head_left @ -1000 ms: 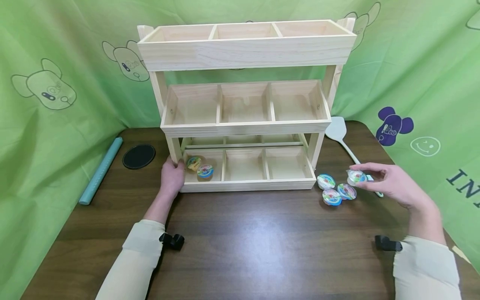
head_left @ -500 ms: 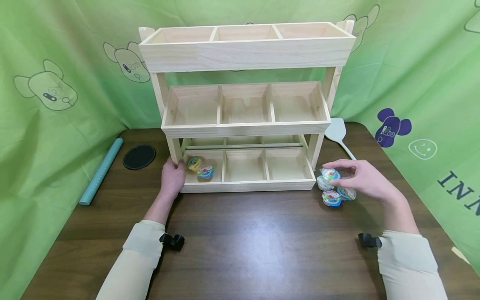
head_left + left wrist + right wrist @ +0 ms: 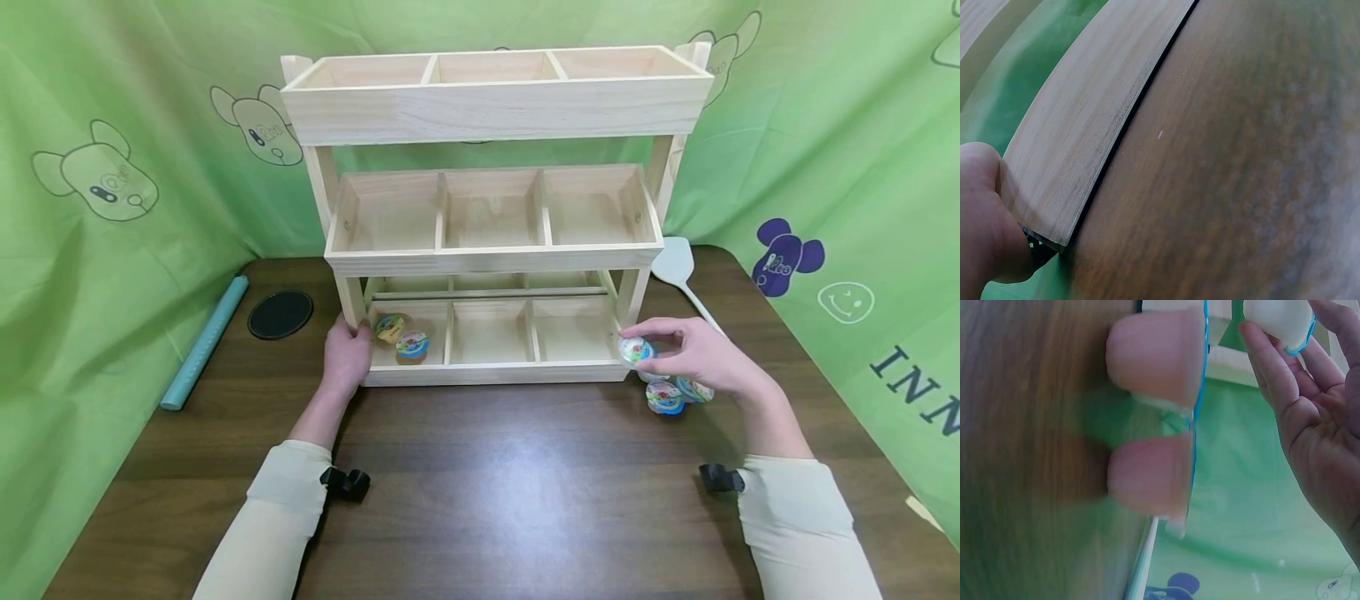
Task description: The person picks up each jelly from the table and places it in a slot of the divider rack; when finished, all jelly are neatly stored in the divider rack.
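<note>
A white three-tier wooden rack (image 3: pixel 495 374) stands on the table, each tier split into three compartments. My left hand (image 3: pixel 347 357) grips the left end of its bottom tray; the fingers behind it are hidden. Between thumb and fingers, my right hand (image 3: pixel 705 358) pinches a small jelly cup (image 3: pixel 634 350) at the tray's right end. That jelly cup (image 3: pixel 1279 322) looks white in the right wrist view. Below the hand, more jelly cups (image 3: pixel 664 397) stand on the table, partly covered; two of them are pink. Two yellowish jelly cups (image 3: pixel 412 345) sit in the bottom tray's left compartment.
A white spatula (image 3: pixel 673 261) lies behind the right hand, right of the rack. On the left are a black round disc (image 3: pixel 280 314) and a light blue rod (image 3: pixel 204 343). Green printed cloth (image 3: pixel 847 150) hangs around the back and sides of the brown table (image 3: pixel 480 500).
My right hand has carried the pinched jelly cup leftward, over the other cups, to the right end of the bottom tray. My left hand has kept its grip on the rack.
</note>
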Available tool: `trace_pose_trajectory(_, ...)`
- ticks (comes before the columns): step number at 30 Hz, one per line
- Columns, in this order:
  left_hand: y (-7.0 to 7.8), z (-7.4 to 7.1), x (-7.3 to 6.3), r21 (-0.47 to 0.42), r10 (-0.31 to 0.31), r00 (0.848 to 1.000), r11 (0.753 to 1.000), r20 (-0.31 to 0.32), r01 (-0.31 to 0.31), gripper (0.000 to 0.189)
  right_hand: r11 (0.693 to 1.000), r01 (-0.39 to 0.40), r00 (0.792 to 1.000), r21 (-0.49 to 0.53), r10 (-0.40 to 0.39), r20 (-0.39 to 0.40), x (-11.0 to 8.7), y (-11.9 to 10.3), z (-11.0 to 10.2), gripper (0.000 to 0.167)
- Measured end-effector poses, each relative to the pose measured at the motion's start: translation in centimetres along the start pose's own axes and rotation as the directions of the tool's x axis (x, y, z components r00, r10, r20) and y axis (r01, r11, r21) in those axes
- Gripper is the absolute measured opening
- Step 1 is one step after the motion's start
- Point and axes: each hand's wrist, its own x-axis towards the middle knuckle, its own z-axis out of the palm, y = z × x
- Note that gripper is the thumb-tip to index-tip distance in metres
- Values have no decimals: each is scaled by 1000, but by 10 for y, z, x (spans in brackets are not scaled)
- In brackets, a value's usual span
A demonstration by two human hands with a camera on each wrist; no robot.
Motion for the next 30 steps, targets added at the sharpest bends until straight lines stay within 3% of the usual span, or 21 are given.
trace_pose_trajectory(19,-1,2,0,6,-6,1000,1000,2,6,49,998,23,995,59,-28,101,56,-25,28,44)
trace_pose_trajectory(30,0,1,-1,16,-5,1000,1000,-9,5,49,997,20,997,72,-26,78,82,-36,52,44)
